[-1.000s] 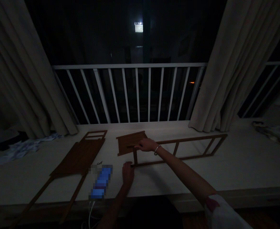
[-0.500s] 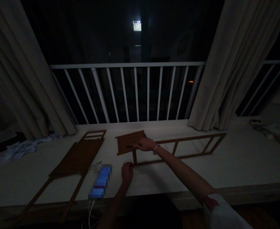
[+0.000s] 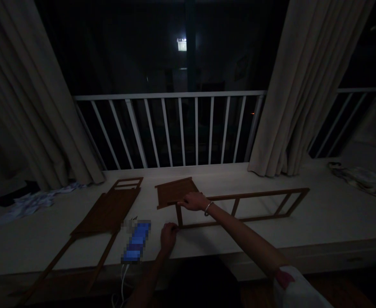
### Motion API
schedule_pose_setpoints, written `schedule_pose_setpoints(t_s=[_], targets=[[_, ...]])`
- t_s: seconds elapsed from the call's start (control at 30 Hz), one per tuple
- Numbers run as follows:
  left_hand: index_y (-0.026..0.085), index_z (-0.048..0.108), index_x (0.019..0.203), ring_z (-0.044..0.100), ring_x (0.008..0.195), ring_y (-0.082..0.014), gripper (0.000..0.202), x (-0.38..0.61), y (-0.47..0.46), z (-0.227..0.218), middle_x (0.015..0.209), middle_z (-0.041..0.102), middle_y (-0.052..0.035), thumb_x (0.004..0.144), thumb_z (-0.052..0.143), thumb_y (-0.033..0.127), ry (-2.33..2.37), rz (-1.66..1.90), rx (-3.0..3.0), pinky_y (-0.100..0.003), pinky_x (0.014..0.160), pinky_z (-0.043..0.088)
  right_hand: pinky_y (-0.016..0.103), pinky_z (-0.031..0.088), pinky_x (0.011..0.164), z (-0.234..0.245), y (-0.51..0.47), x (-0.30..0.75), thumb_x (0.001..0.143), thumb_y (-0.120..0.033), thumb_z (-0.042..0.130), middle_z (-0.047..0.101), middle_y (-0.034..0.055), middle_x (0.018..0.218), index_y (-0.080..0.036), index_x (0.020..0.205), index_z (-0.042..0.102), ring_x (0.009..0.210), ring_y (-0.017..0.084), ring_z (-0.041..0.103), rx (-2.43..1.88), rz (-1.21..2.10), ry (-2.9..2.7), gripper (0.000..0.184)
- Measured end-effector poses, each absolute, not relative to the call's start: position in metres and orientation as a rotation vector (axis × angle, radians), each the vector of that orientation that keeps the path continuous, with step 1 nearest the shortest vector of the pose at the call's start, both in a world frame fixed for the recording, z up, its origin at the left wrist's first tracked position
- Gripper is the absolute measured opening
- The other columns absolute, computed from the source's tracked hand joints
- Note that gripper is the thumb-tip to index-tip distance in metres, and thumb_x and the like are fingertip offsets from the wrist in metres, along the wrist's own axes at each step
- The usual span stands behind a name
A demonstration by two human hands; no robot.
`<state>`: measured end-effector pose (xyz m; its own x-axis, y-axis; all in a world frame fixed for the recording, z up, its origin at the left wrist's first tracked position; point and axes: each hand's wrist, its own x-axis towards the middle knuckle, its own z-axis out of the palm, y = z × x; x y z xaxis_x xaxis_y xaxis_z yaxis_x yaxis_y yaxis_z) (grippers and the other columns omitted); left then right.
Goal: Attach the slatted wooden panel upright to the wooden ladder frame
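Slim brown frame (image 3: 235, 206), now nearer

- The wooden frame (image 3: 235, 207) has shifted slightly towards the person, its near-left upper corner now by the lower edge of the wooden panel (image 3: 176, 191).
- The right hand (image 3: 193, 201) has moved with it.
- The left hand (image 3: 168, 237) sits closer to the pixelated blue screen (image 3: 136, 241).
- The orange light (image 3: 253, 113) has shrunk to a reddish speck.

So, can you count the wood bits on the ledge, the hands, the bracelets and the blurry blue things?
Wood bits: 3 (left piece, counted as one; small panel; long frame)
Hands: 2 (left hand, right hand)
Bracelets: 1
Blurry blue things: 1
Total: 7
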<state>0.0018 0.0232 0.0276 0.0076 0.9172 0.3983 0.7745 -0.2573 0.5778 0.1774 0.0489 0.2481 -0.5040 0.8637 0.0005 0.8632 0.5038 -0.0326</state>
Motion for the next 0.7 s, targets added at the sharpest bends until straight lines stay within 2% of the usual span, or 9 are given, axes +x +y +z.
schedule_pose_setpoints(t_s=[0.17, 0.47, 0.7], targets=[[0.018, 0.059, 0.076, 0.050, 0.079, -0.0156, 0.009, -0.001, -0.002, 0.024, 0.077, 0.057, -0.0025, 0.070, 0.052, 0.019, 1.795, 1.021, 2.126, -0.029, 0.073, 0.034, 0.028, 0.040, 0.068, 0.248, 0.015, 0.182, 0.079, -0.064, 0.017, 0.065, 0.0105, 0.088, -0.020, 0.088, 0.064, 0.084, 0.022, 0.059, -1.432, 0.059, -2.767, 0.066], [0.019, 0.059, 0.071, 0.050, 0.078, -0.0181, 0.013, 0.000, -0.044, 0.024, 0.075, 0.058, -0.0034, 0.073, 0.048, 0.026, 1.722, 0.950, 2.157, -0.030, 0.072, 0.034, 0.027, 0.037, 0.066, 0.246, -0.030, 0.194, 0.078, -0.065, 0.013, 0.065, 0.0092, 0.084, -0.022, 0.087, 0.064, 0.080, 0.021, 0.059, -1.354, 0.026, -2.818, 0.067], [0.019, 0.060, 0.075, 0.050, 0.078, -0.0175, 0.013, -0.003, -0.044, 0.022, 0.075, 0.059, -0.0031, 0.072, 0.049, 0.026, 1.666, 0.978, 2.214, -0.029, 0.070, 0.035, 0.028, 0.037, 0.066, 0.244, -0.035, 0.192, 0.078, -0.065, 0.012, 0.064, 0.0097, 0.084, -0.021, 0.093, 0.059, 0.081, 0.022, 0.058, -1.447, -0.093, -2.744, 0.067]])
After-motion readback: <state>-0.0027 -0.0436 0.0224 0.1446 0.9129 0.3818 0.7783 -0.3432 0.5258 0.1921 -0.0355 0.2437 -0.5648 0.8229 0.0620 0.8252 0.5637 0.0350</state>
